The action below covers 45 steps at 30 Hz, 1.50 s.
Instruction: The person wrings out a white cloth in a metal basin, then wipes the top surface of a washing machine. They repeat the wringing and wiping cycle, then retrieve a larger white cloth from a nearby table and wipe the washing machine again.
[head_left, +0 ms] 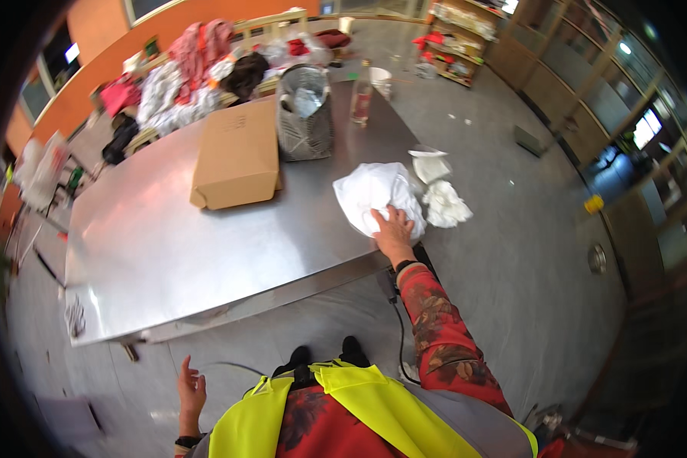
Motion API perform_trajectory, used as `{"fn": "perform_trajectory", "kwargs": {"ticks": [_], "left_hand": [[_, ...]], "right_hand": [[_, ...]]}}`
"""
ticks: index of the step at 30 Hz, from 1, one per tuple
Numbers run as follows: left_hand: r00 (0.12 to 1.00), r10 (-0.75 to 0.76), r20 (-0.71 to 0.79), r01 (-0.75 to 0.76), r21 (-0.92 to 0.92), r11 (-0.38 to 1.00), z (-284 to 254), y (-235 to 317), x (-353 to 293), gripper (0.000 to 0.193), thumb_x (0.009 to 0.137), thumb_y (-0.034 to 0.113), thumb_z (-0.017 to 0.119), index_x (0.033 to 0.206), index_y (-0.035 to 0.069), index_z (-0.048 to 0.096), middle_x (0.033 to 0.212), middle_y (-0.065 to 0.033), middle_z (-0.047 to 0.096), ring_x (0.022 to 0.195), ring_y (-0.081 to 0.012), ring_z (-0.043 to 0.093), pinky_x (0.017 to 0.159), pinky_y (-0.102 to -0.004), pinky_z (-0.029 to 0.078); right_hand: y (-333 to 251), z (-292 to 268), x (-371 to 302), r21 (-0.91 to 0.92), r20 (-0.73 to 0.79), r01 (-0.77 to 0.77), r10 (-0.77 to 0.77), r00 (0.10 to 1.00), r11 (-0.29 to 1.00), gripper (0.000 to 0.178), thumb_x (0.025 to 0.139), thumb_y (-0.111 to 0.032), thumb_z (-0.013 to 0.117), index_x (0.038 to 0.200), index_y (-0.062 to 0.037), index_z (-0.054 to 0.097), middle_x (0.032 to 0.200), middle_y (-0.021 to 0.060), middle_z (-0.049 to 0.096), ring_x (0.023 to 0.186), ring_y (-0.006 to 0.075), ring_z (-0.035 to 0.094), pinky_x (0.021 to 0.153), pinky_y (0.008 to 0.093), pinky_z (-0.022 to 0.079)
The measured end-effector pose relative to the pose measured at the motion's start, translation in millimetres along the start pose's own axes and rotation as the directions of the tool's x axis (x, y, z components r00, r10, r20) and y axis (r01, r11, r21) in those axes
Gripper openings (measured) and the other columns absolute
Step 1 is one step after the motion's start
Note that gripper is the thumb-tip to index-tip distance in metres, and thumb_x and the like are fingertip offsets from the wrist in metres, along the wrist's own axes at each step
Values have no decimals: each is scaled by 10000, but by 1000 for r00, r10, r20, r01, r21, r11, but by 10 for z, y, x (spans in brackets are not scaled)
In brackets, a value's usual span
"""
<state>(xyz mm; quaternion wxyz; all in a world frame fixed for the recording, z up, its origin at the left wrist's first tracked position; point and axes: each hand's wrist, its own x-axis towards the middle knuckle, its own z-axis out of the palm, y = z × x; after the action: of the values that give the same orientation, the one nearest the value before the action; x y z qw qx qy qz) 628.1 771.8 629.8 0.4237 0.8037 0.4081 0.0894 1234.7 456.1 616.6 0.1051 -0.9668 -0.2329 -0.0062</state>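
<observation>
At the right end of the metal table [298, 237] lies a bunched white cloth [370, 187]. My right hand [393, 229] rests on its near edge, fingers spread and bent over the fabric; I see no clear grip. Beside the cloth, crumpled white pieces [446, 204] and a small white packet [430, 165] sit at the right edge. My left hand [191, 388] hangs low at my left side, away from the table. Its index finger points up, the others are loosely bent, and it holds nothing.
A flat brown cardboard box [237, 156], a grey patterned bin [305, 114] and a glass bottle [361, 95] stand on the table. Behind are heaped clothes [198, 69] and a white bucket [380, 82]. A black cable [401, 336] hangs from the near right corner.
</observation>
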Motion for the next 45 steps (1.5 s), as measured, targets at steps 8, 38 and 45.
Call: {"fn": "perform_trajectory", "kwargs": {"ticks": [8,38,45], "left_hand": [[973,-148,-177,130,-109,986,531,-22,-1555,472,923,-22,594,1387,19,514,828,-52,655,738,-120,621,706,-276,514],[351,-719,-600,-562,-749,351,-1357,-966,-2438,264,1036,157,523,1232,34,650,1171,-77,699,1032,-166,672,901,-347,560],[11,-746,-666,-613,-594,521,-2170,-1158,-2324,257,1010,111,519,1200,-13,642,1141,-106,707,981,-170,695,876,-323,568]], "right_hand": [[-395,-275,541,846,80,-26,-77,994,533,278,969,-275,646,1146,-63,679,1086,108,711,997,288,668,852,387,510],[-6801,-55,-3486,511,490,-626,-798,-350,589,345,1038,-237,567,1291,-4,589,1205,134,684,1081,229,679,961,367,543],[-8351,768,-3497,831,376,-310,-877,-299,461,141,980,-87,641,1095,-10,670,961,-2,684,882,71,597,782,244,490]]}}
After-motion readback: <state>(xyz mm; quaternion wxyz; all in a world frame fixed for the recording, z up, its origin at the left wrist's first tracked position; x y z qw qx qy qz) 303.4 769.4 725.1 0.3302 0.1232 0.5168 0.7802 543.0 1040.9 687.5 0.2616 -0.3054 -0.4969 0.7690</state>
